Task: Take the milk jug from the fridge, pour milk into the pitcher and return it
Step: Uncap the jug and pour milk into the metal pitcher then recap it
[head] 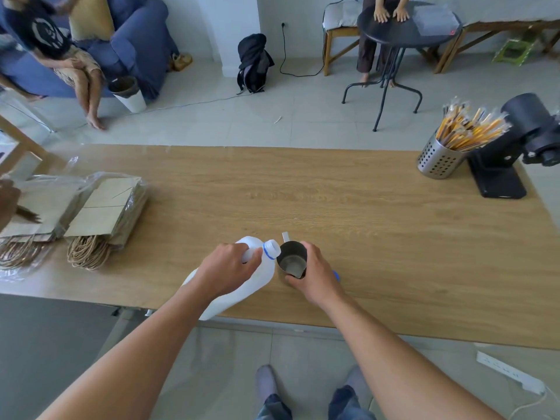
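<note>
1. The left hand [225, 272] was closed around the handle of the jug [242, 286], gripping it near the neck.
2. The jug, white and translucent, was tilted to the right, its open mouth with a blue ring at the rim of the pitcher [291, 259]. Its base hung past the near edge of the table [363, 222].
3. The right hand [316, 277] was wrapped around the pitcher's side, holding it on the table. A bit of blue showed just behind this hand; I could not tell what it was.
4. The pitcher was dark metal, upright, with a pale pool in its bottom and a handle pointing away from the person.
5. No label or writing could be read on the jug or the pitcher.
6. To the left lay stacks of paper bags [103, 213] in clear plastic wrap, rope handles toward the near edge.
7. At the far right corner stood a perforated metal holder [439, 160] full of wrapped straws, beside a black grinder [515, 147].
8. Beyond the table, people sat on a blue sofa [136, 40] and at a round black table [406, 25]; a black backpack [254, 62] leaned against the wall.
</note>
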Demonstrator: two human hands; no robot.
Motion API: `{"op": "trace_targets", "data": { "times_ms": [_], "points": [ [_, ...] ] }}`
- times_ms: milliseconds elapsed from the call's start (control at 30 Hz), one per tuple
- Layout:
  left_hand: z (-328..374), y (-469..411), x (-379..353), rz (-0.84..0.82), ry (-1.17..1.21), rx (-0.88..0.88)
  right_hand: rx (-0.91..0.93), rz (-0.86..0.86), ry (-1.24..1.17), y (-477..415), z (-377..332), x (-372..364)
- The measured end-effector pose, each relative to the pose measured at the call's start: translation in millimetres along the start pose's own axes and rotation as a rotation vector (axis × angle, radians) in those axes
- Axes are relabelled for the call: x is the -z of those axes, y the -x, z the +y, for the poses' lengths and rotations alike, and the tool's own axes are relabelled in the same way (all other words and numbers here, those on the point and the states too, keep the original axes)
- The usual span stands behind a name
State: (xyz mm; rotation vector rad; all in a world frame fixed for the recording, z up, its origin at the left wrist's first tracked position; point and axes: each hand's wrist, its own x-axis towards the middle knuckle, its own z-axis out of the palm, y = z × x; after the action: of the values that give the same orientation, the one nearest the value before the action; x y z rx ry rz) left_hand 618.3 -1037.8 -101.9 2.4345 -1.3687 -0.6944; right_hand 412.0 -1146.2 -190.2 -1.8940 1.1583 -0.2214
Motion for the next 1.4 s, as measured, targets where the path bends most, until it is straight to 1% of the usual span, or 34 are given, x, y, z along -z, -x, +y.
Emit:
{"op": "trace_targets", "data": {
  "times_ms": [367,667,1100,1400],
  "points": [
    [4.8,-18.6,2.0,-0.052,-0.235,-0.004,0.004,-0.035,-0.051,-1.2,1.1,-0.2],
    [2.3,-27.2,-1.7,-0.094,-0.303,-0.044,0.003,-0.033,-0.065,-5.0,-2.4,-4.6],
    [10.7,-34.7,2.6,-0.107,-0.394,-0.073,0.019,-0.034,-0.088,-6.2,-5.2,-5.6],
    [15.8,-36.6,6.1,-0.119,-0.452,-0.093,-0.004,-0.038,-0.091,-7.3,-5.2,-8.5]
  ]
}}
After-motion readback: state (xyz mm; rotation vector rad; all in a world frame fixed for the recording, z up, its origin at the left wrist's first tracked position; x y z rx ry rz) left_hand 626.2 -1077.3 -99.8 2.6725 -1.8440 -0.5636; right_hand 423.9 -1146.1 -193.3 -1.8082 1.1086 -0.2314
